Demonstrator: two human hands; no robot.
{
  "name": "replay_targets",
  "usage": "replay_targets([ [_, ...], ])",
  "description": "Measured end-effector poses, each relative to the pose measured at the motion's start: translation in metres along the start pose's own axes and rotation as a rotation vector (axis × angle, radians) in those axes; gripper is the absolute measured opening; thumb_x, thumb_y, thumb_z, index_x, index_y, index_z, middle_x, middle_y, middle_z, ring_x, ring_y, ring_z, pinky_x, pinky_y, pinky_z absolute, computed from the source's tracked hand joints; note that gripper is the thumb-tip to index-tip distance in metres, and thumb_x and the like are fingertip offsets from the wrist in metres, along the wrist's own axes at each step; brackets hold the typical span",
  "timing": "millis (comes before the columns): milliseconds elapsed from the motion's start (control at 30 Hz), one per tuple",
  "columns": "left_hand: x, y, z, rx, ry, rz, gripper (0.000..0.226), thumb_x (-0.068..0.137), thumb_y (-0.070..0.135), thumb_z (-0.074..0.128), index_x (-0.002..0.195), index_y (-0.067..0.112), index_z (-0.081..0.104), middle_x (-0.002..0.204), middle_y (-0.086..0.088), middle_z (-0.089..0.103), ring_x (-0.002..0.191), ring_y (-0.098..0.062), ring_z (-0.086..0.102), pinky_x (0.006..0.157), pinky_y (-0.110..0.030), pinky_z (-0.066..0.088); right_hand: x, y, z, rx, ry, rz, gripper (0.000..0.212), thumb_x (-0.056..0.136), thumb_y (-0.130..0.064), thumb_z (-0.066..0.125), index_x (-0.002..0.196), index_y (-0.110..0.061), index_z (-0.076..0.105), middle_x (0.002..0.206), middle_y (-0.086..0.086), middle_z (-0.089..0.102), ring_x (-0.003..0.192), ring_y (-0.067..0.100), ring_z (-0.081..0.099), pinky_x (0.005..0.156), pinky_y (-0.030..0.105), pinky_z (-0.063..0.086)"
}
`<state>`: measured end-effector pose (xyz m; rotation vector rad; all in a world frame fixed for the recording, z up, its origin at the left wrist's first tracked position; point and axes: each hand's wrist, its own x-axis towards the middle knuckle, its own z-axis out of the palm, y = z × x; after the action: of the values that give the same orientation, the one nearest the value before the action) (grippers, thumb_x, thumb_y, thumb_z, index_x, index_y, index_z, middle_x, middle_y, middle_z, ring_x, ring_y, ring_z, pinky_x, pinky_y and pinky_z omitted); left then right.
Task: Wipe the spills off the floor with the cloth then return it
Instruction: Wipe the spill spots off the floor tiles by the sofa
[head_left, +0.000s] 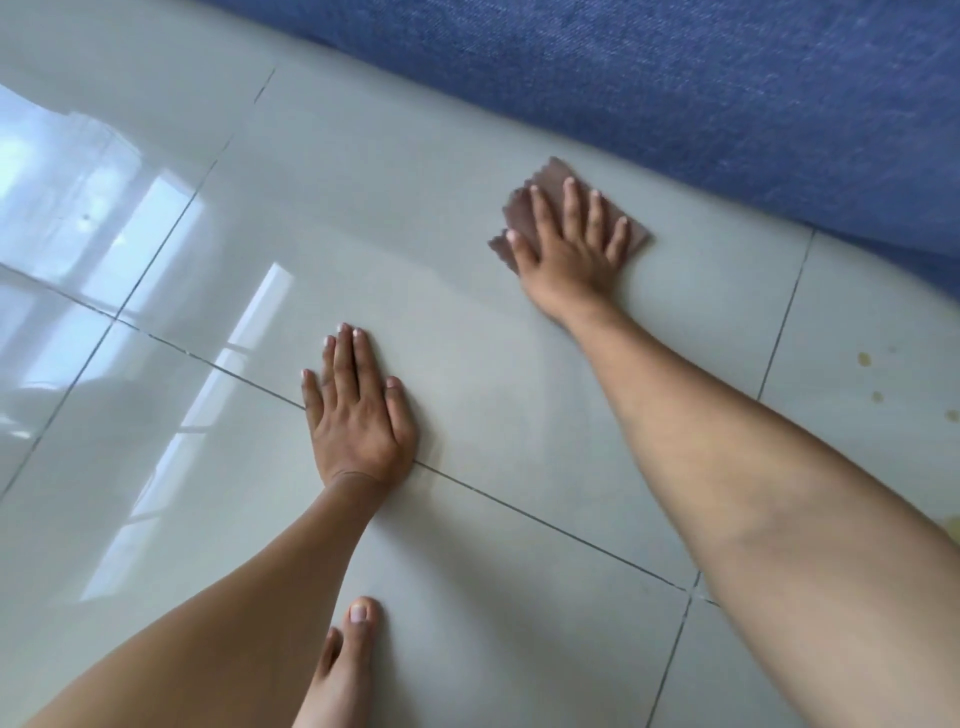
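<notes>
Right hand: my right hand lies palm down on the cloth, up at about 1 o'clock from the middle of the view, arm stretched out long.
Right fingers: spread flat across the cloth, pressing it onto the floor; nothing pinched.
Cloth: small, brown, flat on a pale glossy tile, its corners poking out beyond my fingertips and thumb; it sits near the blue fabric edge, which runs from 12 to 3 o'clock, but apart from it.
Left hand: my left hand rests palm down on bare tile at about 7 o'clock from the cloth, well apart from it, its heel on a grout line.
Left fingers: straight and close together, thumb out to the side, holding nothing.
Spills: a few yellowish drops on the tile at 3 o'clock, well apart from the cloth.
Foot: my bare toes at 6 o'clock, just beside my left forearm.
</notes>
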<state>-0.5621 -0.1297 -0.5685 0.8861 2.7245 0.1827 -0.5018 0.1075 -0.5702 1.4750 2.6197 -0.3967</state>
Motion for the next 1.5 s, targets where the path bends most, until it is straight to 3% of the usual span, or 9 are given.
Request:
replay_targets([
  [200,0.0,-0.003,0.0,-0.005,0.002,0.013,0.065,0.095,0.035,0.019,0.154,0.011,0.009,0.164,-0.003,0.005,0.152,-0.017,0.001,0.122,-0.039,-0.004,-0.059,-0.061,0.021,-0.035,-0.105,-0.399,0.058,0.093,-0.058,0.027,0.148,-0.041,0.016,0.163,-0.006,0.004,0.15,0.021,0.0,0.118,0.047,-0.008],
  [367,-0.005,-0.005,-0.003,-0.017,0.029,-0.039,0.063,0.095,0.042,0.015,0.154,0.02,0.012,0.164,0.001,0.004,0.151,-0.014,-0.002,0.11,-0.032,-0.029,-0.152,-0.002,0.038,-0.092,-0.102,-0.623,0.058,0.088,-0.058,0.035,0.142,-0.039,0.038,0.154,-0.002,0.035,0.144,0.023,0.03,0.115,0.048,0.011],
  [433,-0.008,-0.017,-0.007,-0.014,0.034,-0.144,0.061,0.097,0.043,0.018,0.154,0.025,0.009,0.164,0.002,0.0,0.151,-0.015,-0.006,0.112,-0.039,-0.026,-0.172,0.038,0.039,-0.141,-0.085,-0.632,0.058,0.088,-0.06,0.036,0.142,-0.039,0.036,0.153,-0.002,0.037,0.144,0.021,0.026,0.115,0.046,0.008],
  [600,-0.01,-0.045,-0.009,0.002,-0.018,-0.205,0.063,0.096,0.048,0.018,0.154,0.027,0.006,0.164,-0.004,-0.003,0.151,-0.02,-0.007,0.12,-0.048,-0.01,-0.159,0.101,0.021,-0.166,-0.068,-0.409,0.063,0.091,-0.067,0.012,0.144,-0.038,0.029,0.156,-0.001,0.031,0.144,0.024,0.025,0.117,0.046,0.006],
  [833,-0.006,-0.043,-0.008,-0.003,0.001,-0.207,0.062,0.095,0.045,0.017,0.154,0.028,0.008,0.164,-0.005,-0.001,0.151,-0.022,-0.005,0.121,-0.047,-0.006,-0.047,0.025,0.008,0.031,0.027,0.123,0.062,0.093,-0.058,0.03,0.149,-0.036,0.019,0.163,0.001,0.007,0.15,0.028,0.003,0.116,0.057,-0.001],
  [1033,-0.005,-0.043,-0.009,0.0,-0.001,-0.207,0.061,0.095,0.043,0.017,0.154,0.028,0.009,0.164,-0.006,0.0,0.151,-0.022,-0.005,0.121,-0.048,-0.006,-0.091,-0.091,0.035,0.03,-0.044,-0.322,0.057,0.092,-0.057,0.029,0.146,-0.038,0.029,0.16,0.001,0.021,0.148,0.026,0.016,0.115,0.05,-0.003],
  [1200,-0.007,-0.044,-0.012,-0.045,-0.014,-0.206,0.057,0.097,0.038,0.017,0.153,0.029,0.009,0.164,-0.005,-0.001,0.151,-0.021,-0.006,0.12,-0.047,-0.007,-0.188,-0.032,0.054,-0.047,-0.043,-0.608,0.055,0.089,-0.056,0.04,0.141,-0.038,0.04,0.153,-0.002,0.039,0.142,0.023,0.036,0.114,0.049,0.014],
  [1367,-0.007,-0.043,-0.012,-0.042,-0.018,-0.187,0.058,0.097,0.039,0.015,0.154,0.028,0.008,0.164,-0.006,-0.001,0.151,-0.022,-0.005,0.12,-0.049,-0.007,-0.269,0.083,0.052,-0.13,-0.026,-0.469,0.056,0.094,-0.06,0.025,0.145,-0.039,0.028,0.154,-0.003,0.032,0.143,0.02,0.023,0.116,0.048,0.01],
  [1500,-0.008,-0.042,-0.008,-0.017,-0.022,-0.163,0.06,0.097,0.039,0.014,0.154,0.023,0.007,0.163,-0.009,-0.002,0.151,-0.023,-0.006,0.12,-0.049,-0.008,-0.298,0.159,0.039,-0.141,-0.075,-0.123,0.062,0.093,-0.064,0.011,0.145,-0.035,0.029,0.154,0.0,0.034,0.142,0.022,0.023,0.115,0.049,0.014],
])
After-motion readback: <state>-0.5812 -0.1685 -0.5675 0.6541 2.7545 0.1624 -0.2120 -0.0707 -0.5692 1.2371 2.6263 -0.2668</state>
